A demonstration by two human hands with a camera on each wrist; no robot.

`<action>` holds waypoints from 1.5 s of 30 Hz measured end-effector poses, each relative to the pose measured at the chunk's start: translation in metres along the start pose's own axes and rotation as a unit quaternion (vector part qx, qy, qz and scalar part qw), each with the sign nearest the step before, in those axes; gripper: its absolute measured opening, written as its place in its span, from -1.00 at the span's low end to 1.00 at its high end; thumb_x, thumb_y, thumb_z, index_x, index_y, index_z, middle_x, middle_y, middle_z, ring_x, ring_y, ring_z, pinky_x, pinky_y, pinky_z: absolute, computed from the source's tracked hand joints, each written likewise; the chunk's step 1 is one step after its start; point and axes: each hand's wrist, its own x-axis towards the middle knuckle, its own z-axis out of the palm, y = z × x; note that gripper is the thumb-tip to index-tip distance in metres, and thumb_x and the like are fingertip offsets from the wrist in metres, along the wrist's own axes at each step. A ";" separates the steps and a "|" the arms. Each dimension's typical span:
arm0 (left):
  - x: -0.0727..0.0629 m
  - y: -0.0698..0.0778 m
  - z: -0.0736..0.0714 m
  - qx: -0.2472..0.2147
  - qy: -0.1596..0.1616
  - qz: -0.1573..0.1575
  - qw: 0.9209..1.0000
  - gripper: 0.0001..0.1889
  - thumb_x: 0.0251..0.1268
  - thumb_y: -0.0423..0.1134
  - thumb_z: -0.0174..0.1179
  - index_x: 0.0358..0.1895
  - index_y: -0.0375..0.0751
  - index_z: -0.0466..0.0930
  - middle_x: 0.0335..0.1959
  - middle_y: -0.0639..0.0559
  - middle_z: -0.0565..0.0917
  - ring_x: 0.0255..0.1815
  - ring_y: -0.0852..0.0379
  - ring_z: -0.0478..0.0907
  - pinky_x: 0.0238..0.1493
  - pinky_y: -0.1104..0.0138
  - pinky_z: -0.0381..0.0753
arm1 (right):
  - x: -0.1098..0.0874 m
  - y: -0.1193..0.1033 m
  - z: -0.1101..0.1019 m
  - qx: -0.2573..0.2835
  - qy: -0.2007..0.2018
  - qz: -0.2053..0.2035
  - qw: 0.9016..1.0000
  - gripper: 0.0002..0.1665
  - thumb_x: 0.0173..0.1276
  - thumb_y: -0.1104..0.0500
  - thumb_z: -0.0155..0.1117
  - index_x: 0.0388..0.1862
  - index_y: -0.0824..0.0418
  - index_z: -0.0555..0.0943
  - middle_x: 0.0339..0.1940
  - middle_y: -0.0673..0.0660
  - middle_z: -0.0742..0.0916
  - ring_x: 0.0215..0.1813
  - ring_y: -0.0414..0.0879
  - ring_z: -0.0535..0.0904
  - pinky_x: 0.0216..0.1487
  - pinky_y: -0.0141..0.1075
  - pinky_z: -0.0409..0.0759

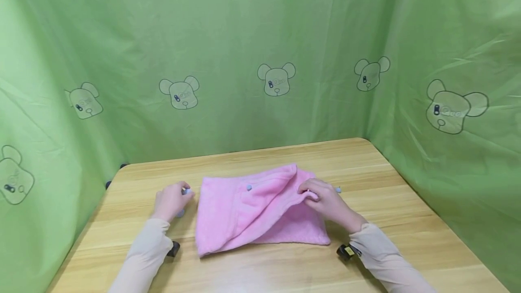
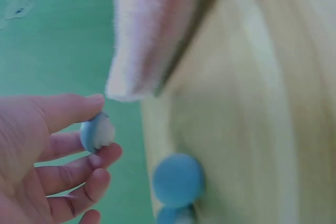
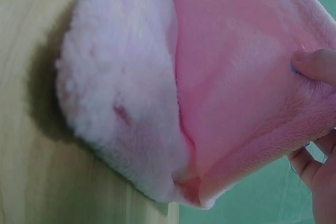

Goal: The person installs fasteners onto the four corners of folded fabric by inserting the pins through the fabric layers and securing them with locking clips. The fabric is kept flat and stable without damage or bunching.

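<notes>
A pink plush cloth (image 1: 220,207) lies folded on the table, its upper layer lifted at the right. My right hand (image 1: 327,200) pinches the edge of that layer, thumb against the fleece in the right wrist view. A bit of blue (image 3: 295,67) shows at the thumb tip; I cannot tell what it is. Left of the cloth, my left hand (image 1: 171,201) holds a small round blue-and-white piece (image 2: 98,132) between thumb and fingers. Below that hand, more round blue pieces (image 2: 178,180) rest on the table. One blue piece (image 1: 249,187) sits on the cloth's upper face.
Another small bluish piece (image 1: 338,189) shows just beyond my right hand. The wooden table (image 1: 260,270) is bounded at the back and sides by green curtains (image 1: 228,35) printed with bear heads. A black wrist camera (image 1: 346,252) hangs at the right sleeve.
</notes>
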 end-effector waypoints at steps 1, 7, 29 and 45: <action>-0.001 0.002 -0.003 -0.008 0.007 0.002 1.000 -0.66 0.25 -0.02 0.24 -0.07 -0.18 0.66 -0.21 -0.16 0.76 -0.21 -0.13 0.68 -0.13 -0.09 0.53 | 0.000 0.000 0.000 0.000 0.000 0.000 1.000 -0.64 -0.10 0.52 0.42 -0.30 0.23 0.64 -0.35 -0.01 0.72 -0.28 -0.16 0.62 -0.07 -0.65 0.51; -0.002 0.024 -0.019 -0.079 0.036 0.016 0.996 -0.65 0.30 0.01 0.23 -0.03 -0.15 0.65 -0.22 -0.08 0.75 -0.23 -0.01 0.66 -0.14 0.07 0.61 | 0.000 0.001 0.001 0.004 0.000 -0.002 1.000 -0.64 -0.10 0.53 0.42 -0.31 0.23 0.64 -0.35 0.00 0.72 -0.28 -0.15 0.62 -0.09 -0.66 0.51; 0.017 0.138 0.004 -0.421 -0.043 0.033 0.906 -0.67 0.37 -0.14 0.17 0.02 -0.32 0.63 -0.23 -0.19 0.76 -0.26 0.00 0.69 -0.12 0.21 0.67 | 0.000 0.001 0.000 -0.009 -0.002 -0.004 1.000 -0.66 -0.09 0.49 0.44 -0.31 0.21 0.63 -0.35 -0.01 0.72 -0.27 -0.15 0.62 -0.05 -0.66 0.50; 0.026 0.196 0.048 -0.420 -0.140 0.092 0.892 -0.67 0.43 -0.02 0.10 0.00 -0.18 0.64 -0.23 -0.08 0.75 -0.23 0.11 0.64 -0.06 0.28 0.63 | 0.001 0.002 0.000 -0.001 -0.013 -0.031 0.999 -0.68 -0.09 0.48 0.40 -0.29 0.26 0.65 -0.32 0.06 0.73 -0.23 -0.09 0.63 0.05 -0.68 0.45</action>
